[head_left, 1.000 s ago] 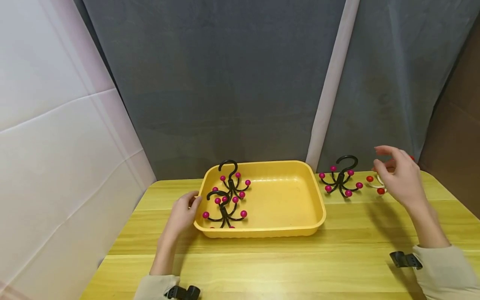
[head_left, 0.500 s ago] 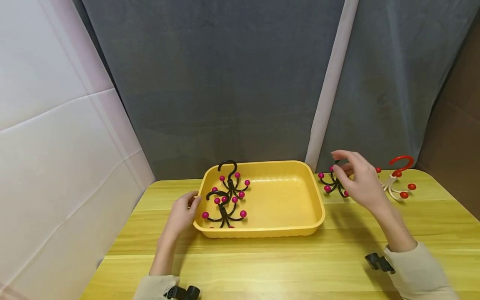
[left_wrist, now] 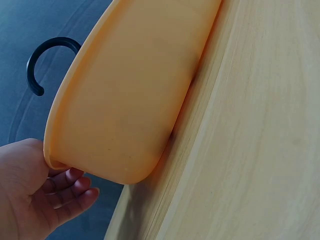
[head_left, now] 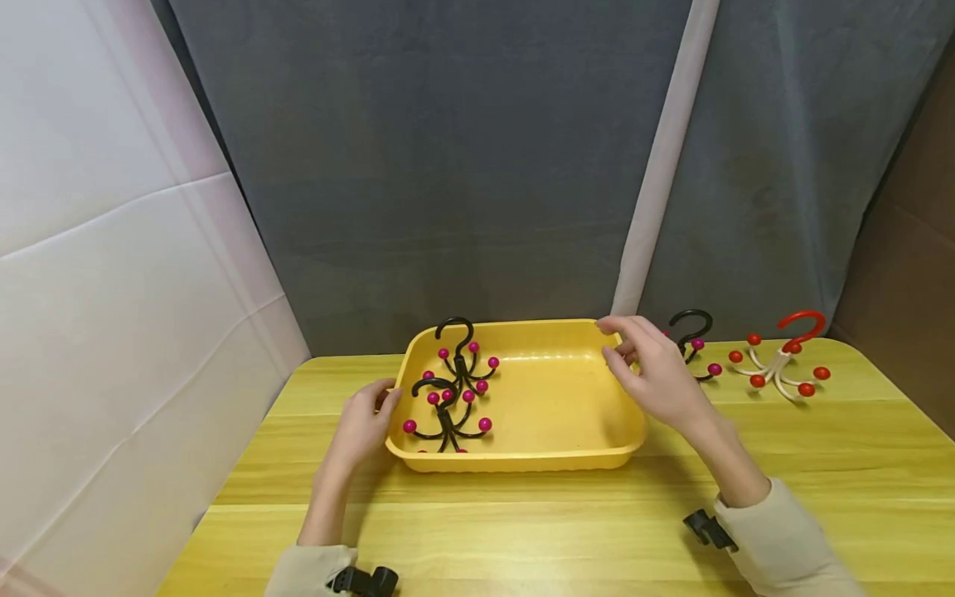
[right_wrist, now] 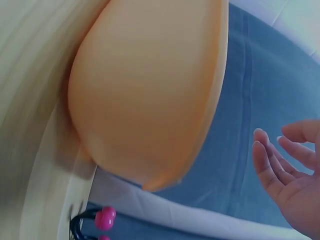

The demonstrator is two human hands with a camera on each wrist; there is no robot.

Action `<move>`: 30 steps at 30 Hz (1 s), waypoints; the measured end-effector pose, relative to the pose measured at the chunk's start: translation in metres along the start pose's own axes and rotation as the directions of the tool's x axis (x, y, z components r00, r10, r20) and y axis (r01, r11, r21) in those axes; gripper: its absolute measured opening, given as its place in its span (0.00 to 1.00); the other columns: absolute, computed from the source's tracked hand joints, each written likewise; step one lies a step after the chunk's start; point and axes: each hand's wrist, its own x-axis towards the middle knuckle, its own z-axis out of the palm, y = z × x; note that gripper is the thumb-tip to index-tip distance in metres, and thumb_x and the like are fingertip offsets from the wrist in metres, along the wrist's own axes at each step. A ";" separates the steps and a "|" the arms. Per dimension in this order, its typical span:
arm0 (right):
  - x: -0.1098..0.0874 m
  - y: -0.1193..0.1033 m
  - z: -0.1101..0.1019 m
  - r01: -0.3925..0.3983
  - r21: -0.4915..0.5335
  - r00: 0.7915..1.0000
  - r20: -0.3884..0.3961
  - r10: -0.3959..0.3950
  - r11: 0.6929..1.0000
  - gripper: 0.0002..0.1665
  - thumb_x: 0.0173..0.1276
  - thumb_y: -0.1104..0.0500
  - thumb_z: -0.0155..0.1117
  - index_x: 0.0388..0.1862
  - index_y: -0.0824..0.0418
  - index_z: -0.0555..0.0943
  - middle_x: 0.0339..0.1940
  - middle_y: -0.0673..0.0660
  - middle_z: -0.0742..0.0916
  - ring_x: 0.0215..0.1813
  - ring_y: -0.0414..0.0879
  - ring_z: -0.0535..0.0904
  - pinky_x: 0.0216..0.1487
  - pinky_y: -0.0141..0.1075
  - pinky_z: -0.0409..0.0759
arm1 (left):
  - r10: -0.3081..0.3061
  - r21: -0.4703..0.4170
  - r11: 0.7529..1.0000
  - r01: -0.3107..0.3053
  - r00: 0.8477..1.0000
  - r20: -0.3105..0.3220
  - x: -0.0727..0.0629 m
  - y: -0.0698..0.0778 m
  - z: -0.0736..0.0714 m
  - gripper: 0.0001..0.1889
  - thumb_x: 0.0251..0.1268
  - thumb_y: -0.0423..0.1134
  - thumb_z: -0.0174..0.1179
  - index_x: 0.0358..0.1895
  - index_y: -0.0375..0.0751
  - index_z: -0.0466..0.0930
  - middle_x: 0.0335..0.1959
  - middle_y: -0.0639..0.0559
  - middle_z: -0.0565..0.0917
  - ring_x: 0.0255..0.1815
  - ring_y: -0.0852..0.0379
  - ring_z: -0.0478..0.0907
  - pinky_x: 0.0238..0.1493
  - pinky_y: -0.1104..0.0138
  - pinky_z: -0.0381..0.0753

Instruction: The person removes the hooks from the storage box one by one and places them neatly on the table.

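Observation:
A yellow plastic tray [head_left: 552,406] stands on the table, and my left hand [head_left: 366,423] grips its left rim. In the left wrist view that hand [left_wrist: 30,190] has the thumb over the rim and fingers beneath it. Inside the tray's left side are two black multi-arm hooks with pink balls, one at the back [head_left: 459,365] and one in front [head_left: 445,421]. My right hand [head_left: 656,373] hovers over the tray's right end, fingers loosely bent and holding nothing. Behind it, a third black hook [head_left: 695,313] is partly hidden.
At the far right of the table stands a white multi-arm hook [head_left: 779,362] with red balls and a red top. A grey curtain [head_left: 448,166] hangs behind the table [head_left: 522,531]; a white cloth wall [head_left: 134,332] flanks the left.
My right hand has swept left from the white-and-red hook, past the third black hook, to the tray's right end. The left hand stays on the rim.

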 end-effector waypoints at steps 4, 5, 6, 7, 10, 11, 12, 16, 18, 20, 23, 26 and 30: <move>0.003 -0.007 0.011 0.028 0.021 0.999 0.016 -0.028 0.999 0.21 0.66 0.73 0.66 0.58 0.69 0.79 0.49 0.62 0.83 0.33 0.43 0.80 0.38 0.38 0.84 | 0.001 -0.004 1.000 -0.001 1.000 -0.001 0.000 -0.001 0.000 0.17 0.78 0.35 0.54 0.60 0.25 0.78 0.37 0.40 0.83 0.38 0.47 0.78 0.41 0.60 0.79; 0.004 -0.009 0.014 0.031 0.029 0.999 0.024 -0.032 0.999 0.21 0.66 0.72 0.66 0.58 0.69 0.78 0.50 0.62 0.83 0.33 0.43 0.80 0.38 0.39 0.84 | 0.000 -0.006 1.000 0.000 1.000 -0.002 0.000 -0.001 0.000 0.17 0.78 0.35 0.54 0.60 0.25 0.78 0.37 0.39 0.83 0.38 0.47 0.78 0.41 0.60 0.79; 0.005 -0.011 0.017 0.031 0.038 0.999 0.034 -0.032 0.999 0.21 0.66 0.72 0.66 0.59 0.69 0.78 0.51 0.62 0.83 0.33 0.43 0.80 0.38 0.39 0.84 | 0.000 -0.007 1.000 0.000 1.000 -0.002 0.000 -0.001 0.000 0.17 0.78 0.35 0.54 0.59 0.25 0.78 0.37 0.39 0.83 0.39 0.47 0.78 0.41 0.60 0.79; 0.006 -0.013 0.020 0.028 0.052 0.999 0.043 -0.031 0.998 0.21 0.67 0.72 0.66 0.59 0.68 0.78 0.52 0.63 0.83 0.34 0.43 0.81 0.39 0.40 0.84 | -0.001 -0.008 1.000 0.001 1.000 -0.001 0.000 -0.001 0.000 0.17 0.78 0.35 0.54 0.59 0.25 0.78 0.37 0.39 0.83 0.38 0.47 0.78 0.41 0.60 0.79; 0.008 -0.020 0.028 0.008 0.084 0.997 0.076 -0.014 0.996 0.20 0.69 0.70 0.65 0.59 0.67 0.78 0.54 0.63 0.83 0.35 0.42 0.81 0.40 0.40 0.84 | -0.005 -0.007 1.000 0.005 1.000 0.002 0.000 -0.001 -0.001 0.17 0.78 0.35 0.53 0.59 0.25 0.78 0.37 0.40 0.83 0.38 0.47 0.78 0.40 0.60 0.79; 0.008 -0.023 0.031 -0.001 0.095 0.996 0.084 -0.007 0.995 0.19 0.70 0.69 0.65 0.60 0.67 0.78 0.54 0.62 0.83 0.35 0.42 0.81 0.40 0.40 0.84 | -0.007 -0.007 1.000 0.007 1.000 0.002 0.000 -0.001 -0.001 0.17 0.79 0.35 0.53 0.60 0.25 0.78 0.37 0.39 0.83 0.39 0.47 0.78 0.41 0.60 0.79; 0.009 -0.025 0.033 -0.009 0.103 0.996 0.093 -0.001 0.995 0.19 0.71 0.68 0.65 0.60 0.66 0.78 0.54 0.61 0.83 0.35 0.42 0.80 0.40 0.40 0.83 | -0.008 -0.006 1.000 0.008 1.000 0.003 0.000 -0.001 -0.001 0.17 0.79 0.36 0.53 0.60 0.25 0.78 0.37 0.39 0.83 0.39 0.47 0.78 0.41 0.60 0.79; 0.012 -0.035 0.045 -0.028 0.139 0.991 0.133 0.009 0.990 0.18 0.73 0.65 0.64 0.60 0.65 0.78 0.53 0.59 0.83 0.36 0.42 0.80 0.40 0.40 0.83 | -0.009 -0.010 1.000 0.009 1.000 0.003 0.000 -0.001 -0.001 0.17 0.79 0.36 0.53 0.60 0.25 0.77 0.39 0.38 0.83 0.40 0.46 0.79 0.42 0.59 0.80; 0.013 -0.039 0.051 -0.035 0.153 0.988 0.155 0.011 0.988 0.18 0.74 0.63 0.64 0.60 0.65 0.78 0.53 0.59 0.83 0.36 0.41 0.79 0.39 0.39 0.83 | -0.007 -0.011 1.000 0.007 1.000 0.003 0.000 -0.001 -0.001 0.17 0.79 0.35 0.53 0.60 0.25 0.77 0.38 0.37 0.83 0.40 0.46 0.79 0.42 0.59 0.80; 0.014 -0.043 0.058 -0.049 0.171 0.984 0.175 0.019 0.984 0.18 0.74 0.62 0.64 0.61 0.64 0.78 0.53 0.58 0.83 0.36 0.41 0.79 0.39 0.38 0.82 | -0.005 -0.010 1.000 0.005 1.000 0.002 0.000 -0.001 -0.001 0.17 0.79 0.35 0.53 0.60 0.25 0.78 0.38 0.38 0.83 0.39 0.46 0.79 0.41 0.59 0.80; 0.016 -0.049 0.068 -0.072 0.197 0.980 0.198 0.032 0.978 0.18 0.74 0.62 0.64 0.60 0.64 0.78 0.51 0.57 0.83 0.36 0.42 0.79 0.39 0.38 0.83 | -0.002 -0.003 1.000 0.002 1.000 -0.001 -0.001 -0.001 -0.001 0.17 0.78 0.35 0.54 0.59 0.25 0.78 0.37 0.38 0.83 0.39 0.47 0.78 0.41 0.59 0.80; 0.019 -0.055 0.077 -0.092 0.217 0.974 0.223 0.042 0.972 0.17 0.74 0.61 0.64 0.60 0.63 0.79 0.49 0.56 0.83 0.36 0.42 0.79 0.41 0.39 0.83 | -0.002 0.000 1.000 0.002 1.000 -0.001 0.000 0.000 -0.001 0.17 0.78 0.35 0.54 0.60 0.25 0.78 0.37 0.39 0.83 0.39 0.46 0.78 0.42 0.58 0.80; 0.023 -0.063 0.091 -0.095 0.247 0.967 0.251 0.031 0.964 0.18 0.74 0.61 0.64 0.60 0.64 0.79 0.48 0.56 0.84 0.37 0.43 0.81 0.42 0.38 0.83 | -0.004 -0.001 1.000 0.004 1.000 0.002 0.000 0.000 0.000 0.17 0.78 0.35 0.53 0.60 0.25 0.77 0.37 0.39 0.83 0.39 0.46 0.78 0.42 0.58 0.79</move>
